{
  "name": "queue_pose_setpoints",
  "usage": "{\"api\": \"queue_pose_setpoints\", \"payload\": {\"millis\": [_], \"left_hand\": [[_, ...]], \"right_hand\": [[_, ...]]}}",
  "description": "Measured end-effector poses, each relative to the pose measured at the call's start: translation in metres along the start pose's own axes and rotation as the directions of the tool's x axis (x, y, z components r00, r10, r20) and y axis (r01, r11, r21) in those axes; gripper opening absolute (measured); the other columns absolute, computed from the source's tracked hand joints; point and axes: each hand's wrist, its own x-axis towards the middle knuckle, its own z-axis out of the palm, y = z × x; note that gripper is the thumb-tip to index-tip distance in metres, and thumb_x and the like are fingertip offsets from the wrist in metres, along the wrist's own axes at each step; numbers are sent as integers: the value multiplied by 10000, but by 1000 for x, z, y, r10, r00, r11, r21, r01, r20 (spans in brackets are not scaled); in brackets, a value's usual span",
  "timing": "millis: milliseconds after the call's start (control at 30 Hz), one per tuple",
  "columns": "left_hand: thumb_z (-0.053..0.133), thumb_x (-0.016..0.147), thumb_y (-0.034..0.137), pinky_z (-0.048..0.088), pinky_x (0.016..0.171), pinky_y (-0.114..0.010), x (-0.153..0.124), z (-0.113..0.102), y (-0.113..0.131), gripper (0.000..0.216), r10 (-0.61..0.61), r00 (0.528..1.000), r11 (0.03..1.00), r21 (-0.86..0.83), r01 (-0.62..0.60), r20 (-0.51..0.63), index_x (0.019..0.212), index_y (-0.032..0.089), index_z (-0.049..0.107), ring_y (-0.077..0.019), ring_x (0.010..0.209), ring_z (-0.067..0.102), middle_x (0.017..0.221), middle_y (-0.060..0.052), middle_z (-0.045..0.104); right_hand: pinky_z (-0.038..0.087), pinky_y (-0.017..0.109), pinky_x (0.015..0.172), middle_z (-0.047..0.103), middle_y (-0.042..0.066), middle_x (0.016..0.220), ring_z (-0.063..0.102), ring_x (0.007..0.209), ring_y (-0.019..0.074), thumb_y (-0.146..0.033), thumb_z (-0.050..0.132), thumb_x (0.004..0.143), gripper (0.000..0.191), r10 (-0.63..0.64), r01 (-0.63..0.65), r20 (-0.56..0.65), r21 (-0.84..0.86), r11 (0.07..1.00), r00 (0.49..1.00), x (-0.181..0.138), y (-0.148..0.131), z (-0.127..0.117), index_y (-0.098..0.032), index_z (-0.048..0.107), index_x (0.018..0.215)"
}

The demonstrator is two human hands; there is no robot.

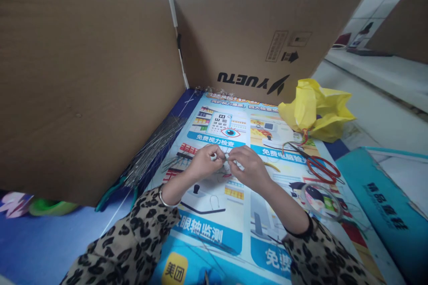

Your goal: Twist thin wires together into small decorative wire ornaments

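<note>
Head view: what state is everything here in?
Left hand: pinching a small piece, unclear what
Right hand: pinching at the same piece
Scissors: lying down, blades hard to judge
Wires: heaped loose
Yellow paper: crumpled
Tape: lying flat
Poster: spread flat
Cardboard: standing upright

Red-handled metal scissors (309,157) lie on the blue printed poster (246,196), between a crumpled yellow sheet (323,107) and a clear tape ring (339,207).

Inverted "YUETU" marks the brown cardboard panel (240,31) at one o'clock, "美团" the blue-white printed poster (234,205) at six.
</note>
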Motion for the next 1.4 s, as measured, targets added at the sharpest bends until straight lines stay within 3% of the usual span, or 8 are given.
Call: {"api": "queue_pose_setpoints", "payload": {"millis": [133,300,533,667,867,967,1167,1400], "left_hand": [[490,694,53,429,670,-240,-2,1,-1,129,218,976,958,192,-213,-2,700,172,537,-113,701,543,712,10,589],[458,729,34,455,697,-247,-3,4,-11,158,453,891,844,328,-424,-14,737,181,514,-132,774,566,771,-20,601],[458,794,71,494,739,-246,-4,5,-16,139,590,808,737,408,-538,-1,800,188,534,-128,841,598,844,-37,631],[466,802,74,505,749,-248,-4,5,-16,132,621,784,717,408,-565,-4,806,181,545,-129,856,605,848,-48,640],[458,808,75,506,759,-252,-4,6,-16,143,623,783,720,397,-569,-7,827,180,553,-129,870,599,859,-51,639],[440,834,102,498,754,-255,-3,2,-16,143,582,813,734,413,-540,29,846,177,561,-131,859,595,856,-50,638],[449,845,124,461,742,-263,2,-14,-9,129,394,914,727,578,-372,93,833,173,568,-148,830,583,853,-39,628],[405,853,142,421,670,-259,1,-21,1,182,169,972,657,716,-236,165,827,188,579,-160,813,565,861,-41,603]], "right_hand": [[469,326,722,663,38,782,601,771,166,-151,514,801,112,52,-51,-30,28,998,998,2,0,-4,-205,608,772],[462,270,656,667,-1,696,598,655,134,-132,499,800,168,166,-165,-6,24,986,986,3,-3,-5,-217,628,734],[489,258,646,699,-6,735,623,631,135,-189,537,784,206,310,-313,68,43,949,948,0,-1,-3,-229,667,939],[480,252,635,684,-16,676,618,620,135,-184,532,785,237,291,-297,117,33,954,949,2,-1,-4,-233,668,973],[461,256,673,708,12,795,640,718,151,-163,501,813,191,188,-189,88,4,982,978,2,-3,-3,-235,677,800],[453,254,673,694,8,769,625,699,140,-163,492,822,194,187,-190,100,22,982,977,3,-4,-5,-230,661,755],[455,258,651,629,22,741,589,718,147,-139,510,767,145,267,-269,43,83,959,963,0,5,-6,-211,620,705],[458,270,675,613,28,788,583,763,155,-119,517,720,129,318,-319,22,85,944,948,-4,14,-2,-205,595,665]]}}
